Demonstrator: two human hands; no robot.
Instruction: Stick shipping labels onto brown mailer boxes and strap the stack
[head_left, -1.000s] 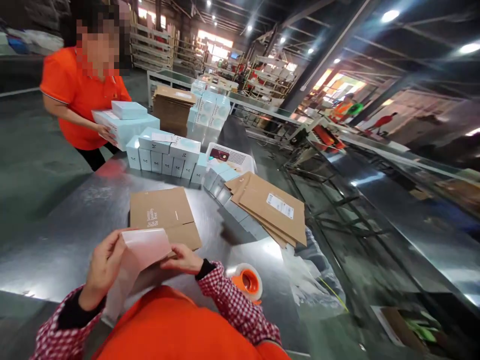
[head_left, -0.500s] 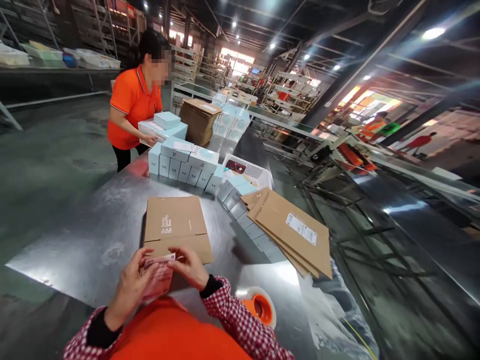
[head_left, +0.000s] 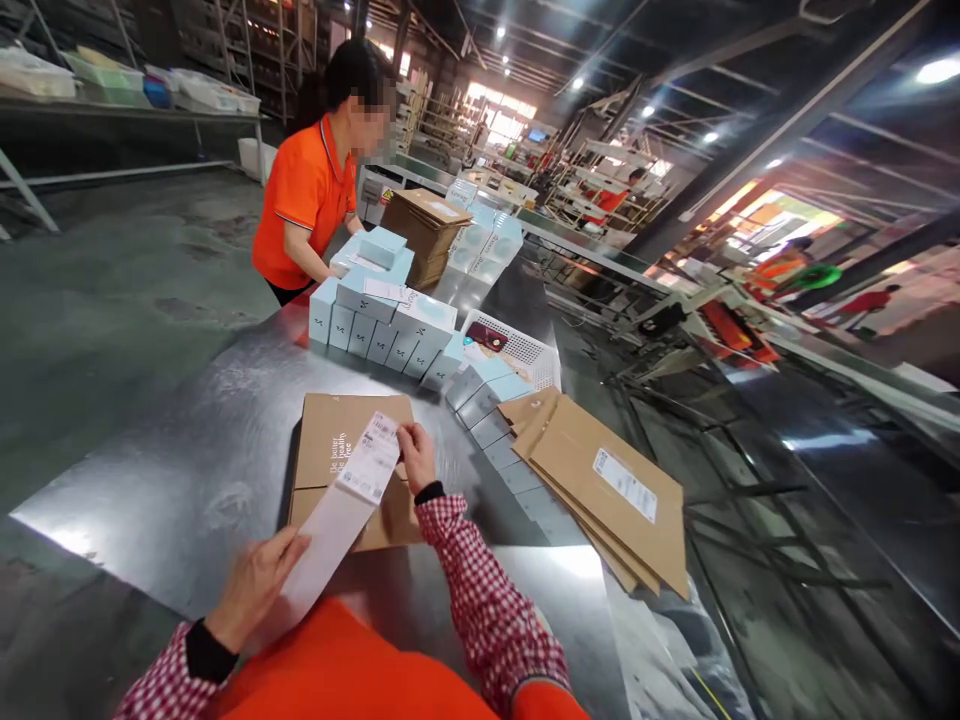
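Observation:
Between my hands stretches a long white strip with a printed shipping label (head_left: 373,458) at its upper end. My right hand (head_left: 418,459) pinches that printed end by its right edge. Lower down, my left hand (head_left: 259,580) grips the blank part of the strip at its left edge. Under the label, a flat brown cardboard box (head_left: 319,425) with white lettering lies on the metal table (head_left: 225,450); the strip covers part of it. My right sleeve hides most of the tape roll's place.
Light blue boxes (head_left: 382,340) stand in a row across the table. Flat cardboard cartons (head_left: 600,480), one labelled, lean at the right beside a white perforated basket (head_left: 525,350). A person in an orange shirt (head_left: 300,200) stands at the far left side.
My right hand has moved up and to the right, drawing the label strip out long over the cardboard box. My left hand has moved slightly down. The view has shifted a little.

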